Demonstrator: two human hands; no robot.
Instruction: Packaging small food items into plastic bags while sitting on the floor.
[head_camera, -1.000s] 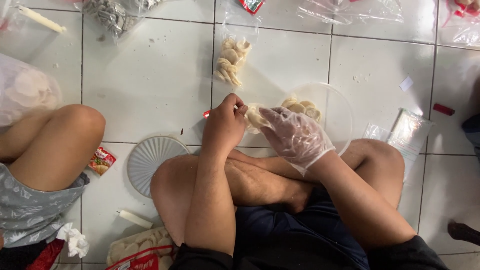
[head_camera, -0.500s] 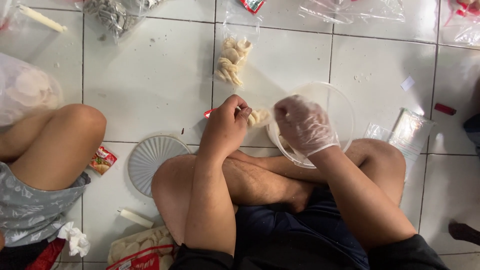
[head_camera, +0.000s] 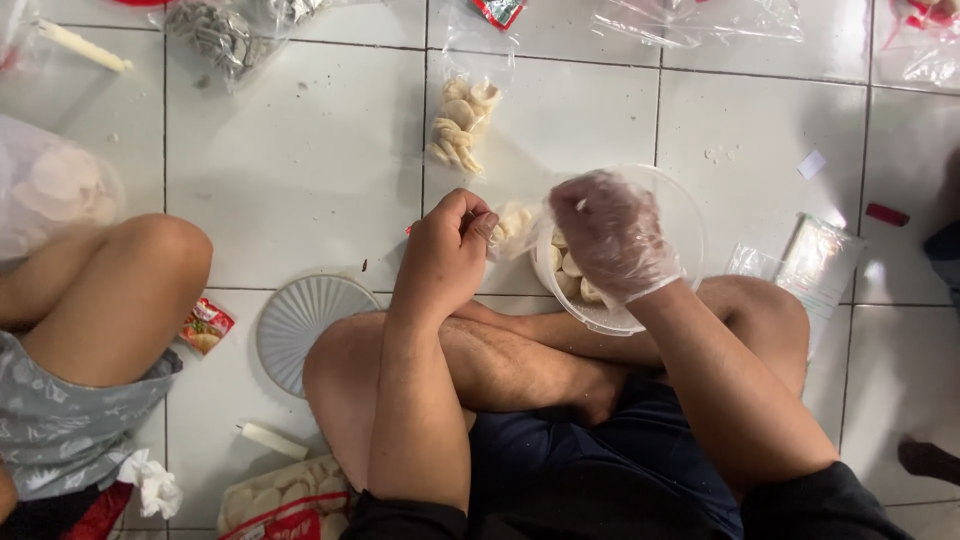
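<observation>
A person sits cross-legged on a white tiled floor (head_camera: 300, 180), seen from above, both hands at work just past the knees. The bare left hand (head_camera: 445, 255) is clenched, its fingertips pinching the mouth of a small clear plastic bag (head_camera: 515, 228) that holds a few pale, round crackers; the bag hangs between the two hands, touching the rim of a clear round plastic tub (head_camera: 680, 215). The right hand (head_camera: 610, 235), covered by a thin transparent glove, is curled over the tub, fingers bent down among the pale crackers (head_camera: 572, 275) inside; whether they have closed on a piece cannot be told, as the back of the hand hides the fingertips. The tub rests on the floor against the person's right shin. Farther out on the tiles, straight ahead of the left hand, lies a filled clear packet of the same crackers (head_camera: 462, 125). A white ribbed plastic lid (head_camera: 300, 320) lies flat beside the left knee, and a white candle (head_camera: 272, 440) lies near the left thigh, next to a larger bag of crackers (head_camera: 285, 500) at the bottom edge. To the left, another person's bent knee (head_camera: 150, 270) and grey patterned shorts enter the view, with a small red sachet (head_camera: 205, 325) beside them. A stack of empty clear bags (head_camera: 815, 260) lies to the right of the tub.
</observation>
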